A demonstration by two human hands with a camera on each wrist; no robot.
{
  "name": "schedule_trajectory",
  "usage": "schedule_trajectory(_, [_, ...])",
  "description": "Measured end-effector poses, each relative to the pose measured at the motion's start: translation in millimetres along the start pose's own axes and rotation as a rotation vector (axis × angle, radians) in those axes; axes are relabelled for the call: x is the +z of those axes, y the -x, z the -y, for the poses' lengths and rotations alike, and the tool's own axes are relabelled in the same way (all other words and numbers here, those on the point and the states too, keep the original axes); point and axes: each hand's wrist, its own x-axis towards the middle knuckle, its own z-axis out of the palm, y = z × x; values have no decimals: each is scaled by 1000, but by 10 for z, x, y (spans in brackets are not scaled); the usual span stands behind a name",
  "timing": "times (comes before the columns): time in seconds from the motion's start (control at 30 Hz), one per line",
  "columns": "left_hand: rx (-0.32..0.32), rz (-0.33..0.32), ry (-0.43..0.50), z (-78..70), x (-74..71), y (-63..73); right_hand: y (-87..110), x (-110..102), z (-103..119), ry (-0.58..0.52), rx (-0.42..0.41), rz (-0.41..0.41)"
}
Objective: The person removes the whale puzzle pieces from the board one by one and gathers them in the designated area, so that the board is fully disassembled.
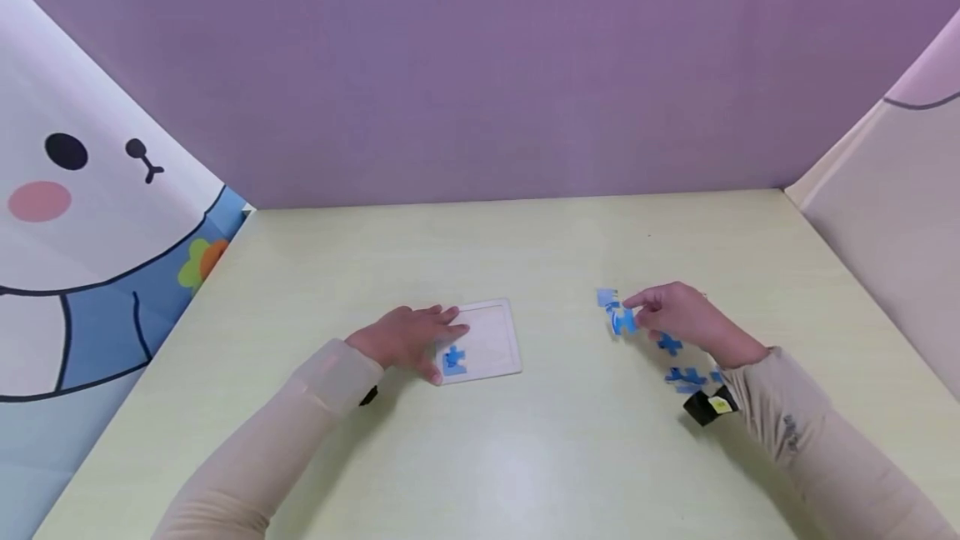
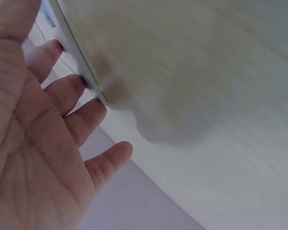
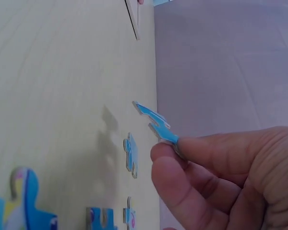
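Observation:
My right hand (image 1: 678,315) pinches a blue jigsaw puzzle piece (image 1: 622,322) between thumb and fingertips. In the right wrist view this held piece (image 3: 161,129) is tilted, raised off the table with a shadow beside it. On the left, my left hand (image 1: 408,338) rests with spread fingers on the left edge of a white puzzle tray (image 1: 491,340). One blue puzzle piece (image 1: 453,362) lies in the tray's near left corner. The left wrist view shows fingertips (image 2: 97,109) touching the tray's rim.
Loose blue pieces lie on the pale table around my right hand: a light blue piece (image 1: 606,297) beyond the held one, another piece (image 1: 670,345) under the hand, and a small cluster (image 1: 686,378) nearer the wrist. A purple panel (image 1: 510,82) stands behind the table.

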Motion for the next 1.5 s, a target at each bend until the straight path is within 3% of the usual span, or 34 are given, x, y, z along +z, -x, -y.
schedule_trajectory(0.67, [15, 7, -40, -7, 6, -28, -48, 107, -148, -43, 67, 70])
schedule_trajectory(1.03, [-1, 17, -42, -6, -10, -18, -127, 76, -125, 22, 99, 126])
schedule_trajectory(1.3, [-6, 24, -45, -5, -11, -44, -75, 30, 32, 159, 124, 112])
schedule_trajectory(1.5, [-23, 35, -18, 2, -15, -30, -104, 129, 169, 200, 42, 104])
